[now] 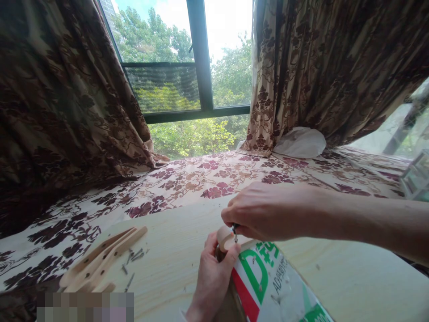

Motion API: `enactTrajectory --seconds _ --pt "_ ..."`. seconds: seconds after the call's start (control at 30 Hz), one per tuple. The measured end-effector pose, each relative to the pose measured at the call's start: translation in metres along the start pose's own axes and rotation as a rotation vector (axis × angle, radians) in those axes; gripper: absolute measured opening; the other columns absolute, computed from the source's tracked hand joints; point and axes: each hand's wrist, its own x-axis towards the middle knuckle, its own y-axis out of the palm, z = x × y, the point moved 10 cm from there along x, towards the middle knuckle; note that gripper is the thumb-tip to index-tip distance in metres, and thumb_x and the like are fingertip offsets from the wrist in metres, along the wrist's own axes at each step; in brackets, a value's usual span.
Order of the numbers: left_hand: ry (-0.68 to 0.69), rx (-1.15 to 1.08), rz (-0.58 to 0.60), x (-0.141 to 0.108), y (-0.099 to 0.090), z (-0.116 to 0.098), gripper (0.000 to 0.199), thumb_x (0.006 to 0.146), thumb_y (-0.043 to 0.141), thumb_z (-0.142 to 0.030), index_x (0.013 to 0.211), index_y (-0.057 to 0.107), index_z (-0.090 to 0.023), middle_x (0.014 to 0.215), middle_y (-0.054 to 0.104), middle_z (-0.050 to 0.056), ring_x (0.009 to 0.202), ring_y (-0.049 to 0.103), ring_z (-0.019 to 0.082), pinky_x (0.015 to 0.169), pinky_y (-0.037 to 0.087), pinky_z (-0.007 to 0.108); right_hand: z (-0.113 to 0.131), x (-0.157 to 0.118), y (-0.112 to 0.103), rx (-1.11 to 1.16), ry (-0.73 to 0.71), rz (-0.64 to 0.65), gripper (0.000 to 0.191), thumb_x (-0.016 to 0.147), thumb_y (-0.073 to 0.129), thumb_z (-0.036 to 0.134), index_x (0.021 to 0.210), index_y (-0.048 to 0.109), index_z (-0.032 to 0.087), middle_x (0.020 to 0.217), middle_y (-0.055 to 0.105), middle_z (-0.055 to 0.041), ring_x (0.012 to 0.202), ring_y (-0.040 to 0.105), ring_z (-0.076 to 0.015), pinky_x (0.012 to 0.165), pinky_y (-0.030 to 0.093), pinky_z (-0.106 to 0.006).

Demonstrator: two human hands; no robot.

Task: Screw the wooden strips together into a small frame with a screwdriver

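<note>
My left hand (214, 273) is closed around a pale wooden piece with a rounded end (223, 237), thumb on its near side. That piece lies against the far end of a white block-like object (278, 286) printed in green and red. My right hand (261, 212) comes in from the right, fingers pinched on a small dark tool (235, 227). Its metal shaft points down at the wooden piece, close to my left thumb. The tool's upper part is hidden in my fingers, so its exact kind does not show.
Left on the pale wooden board (164, 250) lie several wooden strips with dark holes (103, 257) and some loose screws (136, 255). Behind is a flower-patterned cloth (214, 179) with a white plastic bag (301, 142). Curtains (67, 89) flank the window; a clear box (417, 176) stands far right.
</note>
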Motion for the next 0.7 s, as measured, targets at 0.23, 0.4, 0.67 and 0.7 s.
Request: enactTrajectory --seconds 0.23,0.4,0.67,0.7 --pt "-0.008 -0.018 -0.007 0.001 -0.001 0.002 0.042 0.073 0.066 -0.049 0.1 0.054 -0.019 0.088 0.062 0.003 0.077 0.058 0.017 0.07 0.048 0.029 -0.024 0.011 0.008 0.106 0.106 -0.039 0.021 0.083 0.052 0.024 0.086 0.07 0.014 0.073 0.069 -0.0083 0.059 0.056 -0.0153 0.047 0.026 -0.026" --pt "-0.008 -0.028 -0.012 0.001 -0.001 0.002 0.043 0.071 0.067 -0.049 0.1 0.053 -0.019 0.085 0.061 0.002 0.074 0.057 0.016 0.067 0.048 0.028 -0.029 0.008 0.009 0.102 0.133 -0.038 0.023 0.083 0.053 0.029 0.085 0.07 0.014 0.073 0.07 -0.0095 0.059 0.055 -0.0163 0.046 0.024 -0.026" --pt "-0.006 -0.026 -0.012 0.001 -0.001 0.004 0.039 0.073 0.067 -0.048 0.097 0.054 -0.02 0.083 0.059 0.0 0.074 0.055 0.014 0.068 0.047 0.026 -0.01 0.003 0.004 0.055 0.027 -0.061 0.017 0.084 0.049 0.016 0.083 0.066 0.017 0.069 0.065 -0.0046 0.054 0.046 -0.0131 0.048 0.022 -0.027" --pt "-0.007 -0.027 -0.013 0.001 -0.001 0.004 0.039 0.073 0.067 -0.048 0.096 0.054 -0.02 0.084 0.059 0.0 0.074 0.056 0.014 0.069 0.047 0.026 -0.014 0.005 0.005 0.069 0.057 -0.078 0.017 0.084 0.049 0.017 0.083 0.066 0.017 0.069 0.065 -0.0048 0.054 0.045 -0.013 0.047 0.022 -0.027"
